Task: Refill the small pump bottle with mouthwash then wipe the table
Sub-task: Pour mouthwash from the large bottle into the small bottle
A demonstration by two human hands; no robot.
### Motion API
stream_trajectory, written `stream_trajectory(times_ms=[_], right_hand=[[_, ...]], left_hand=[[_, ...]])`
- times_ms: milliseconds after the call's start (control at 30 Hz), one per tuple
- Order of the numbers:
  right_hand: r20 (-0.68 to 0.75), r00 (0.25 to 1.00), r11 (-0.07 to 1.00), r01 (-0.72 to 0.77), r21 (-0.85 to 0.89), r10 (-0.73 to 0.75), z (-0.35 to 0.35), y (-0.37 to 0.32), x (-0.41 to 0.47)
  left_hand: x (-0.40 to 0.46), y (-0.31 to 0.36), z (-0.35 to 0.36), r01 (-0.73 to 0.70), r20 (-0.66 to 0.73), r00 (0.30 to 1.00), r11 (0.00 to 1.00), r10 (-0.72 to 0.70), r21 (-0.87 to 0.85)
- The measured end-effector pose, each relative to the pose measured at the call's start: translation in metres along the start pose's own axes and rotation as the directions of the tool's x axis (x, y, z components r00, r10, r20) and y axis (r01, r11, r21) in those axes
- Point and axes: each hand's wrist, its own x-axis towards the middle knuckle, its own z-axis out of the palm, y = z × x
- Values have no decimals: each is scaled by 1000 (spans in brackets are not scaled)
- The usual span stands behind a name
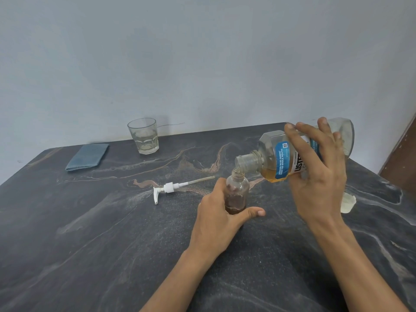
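Pour in progress: mouthwash (290,156) tilted over bottle (236,192), mid-table (90,244).

Right hand (319,176) wraps the mouthwash, fingers spread; left hand (219,218) curls round the bottle base. Risk: the narrow neck likely overflows if tilt increases. Pump (171,188), cloth (87,156) and glass (144,136) lie well apart leftward; cap (347,202) near the right edge.

Small clear pump bottle (236,192), upright on dark marbled table (112,255), neck open, brownish liquid filling lower part. Pump (171,188) (white, with long dip tube) lying flat on table to the left, apart from bottle. Mouthwash bottle (281,158), clear with blue label, tipped nearly horizontal, open mouth just above small neck, amber liquid pooled along lower side. Folded blue cloth (87,156) at far left, near table's back edge.
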Motion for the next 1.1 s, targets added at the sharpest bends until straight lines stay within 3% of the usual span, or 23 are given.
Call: stream_trajectory(times_ms=[1100], right_hand=[[2, 1000, 1000, 3, -14, -3, -1, -1, 1]], left_hand=[[1, -3, 1, -5, 11, 1000, 1000, 5, 5]])
